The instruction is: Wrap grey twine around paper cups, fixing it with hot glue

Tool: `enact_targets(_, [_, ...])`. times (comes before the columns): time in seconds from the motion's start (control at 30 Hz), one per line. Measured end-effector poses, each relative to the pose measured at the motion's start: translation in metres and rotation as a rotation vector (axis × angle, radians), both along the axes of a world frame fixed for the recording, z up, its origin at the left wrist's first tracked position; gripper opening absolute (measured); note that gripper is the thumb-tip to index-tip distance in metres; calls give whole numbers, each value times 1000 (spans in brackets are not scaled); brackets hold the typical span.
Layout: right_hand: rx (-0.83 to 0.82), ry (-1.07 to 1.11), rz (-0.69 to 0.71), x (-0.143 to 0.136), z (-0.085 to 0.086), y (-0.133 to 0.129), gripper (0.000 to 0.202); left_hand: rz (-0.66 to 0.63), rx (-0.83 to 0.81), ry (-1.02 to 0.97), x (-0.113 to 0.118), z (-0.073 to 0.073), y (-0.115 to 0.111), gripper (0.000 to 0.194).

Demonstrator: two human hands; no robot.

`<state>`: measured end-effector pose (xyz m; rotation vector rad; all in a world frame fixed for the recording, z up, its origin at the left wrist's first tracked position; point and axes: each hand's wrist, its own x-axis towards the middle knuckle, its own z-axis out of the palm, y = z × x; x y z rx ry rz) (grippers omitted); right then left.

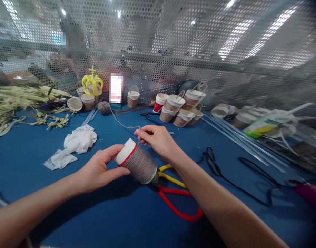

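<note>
While the cup is gripped near its white end between the thumb and fingers of the left hand, the gray strand is pinched between the thumb and fingers of the right hand. Cup tilted, held over the middle of the desk, mostly wrapped in gray, red line exposed. The strand is connected to the yarn ball near the far edge. Yellow handles and red handles are seen beside the cup, nearer the near edge. Crumpled white wrap is placed left of center; brown-and-white cups are stacked near the far edge.
</note>
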<state>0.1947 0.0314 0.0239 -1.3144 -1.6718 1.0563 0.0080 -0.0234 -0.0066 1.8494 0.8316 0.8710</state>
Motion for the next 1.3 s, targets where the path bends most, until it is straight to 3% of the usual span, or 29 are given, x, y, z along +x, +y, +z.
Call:
enact_targets(0.47, [1, -139, 84, -5, -3, -2, 16, 22, -23, -17, 1, 2, 0, 38])
enact_targets(0.63, [-46, -156, 89, 2, 1, 0, 30, 156, -122, -54, 3, 0, 8, 36])
enact_targets(0.8, [-177, -205, 279, 8, 9, -7, 42, 232, -234, -187, 4, -1, 16, 35])
enact_targets(0.93, [-220, -206, 348, 10, 6, -16, 51, 164, -337, -245, 6, 4, 15, 43])
enact_targets(1.17, [-184, -125, 260, 14, 6, -28, 40, 5, -383, -298, 4, 8, 13, 41])
enact_targets(1.3, [-198, -107, 252, 12, 3, -32, 41, 20, -382, -287, 3, 6, 13, 40])
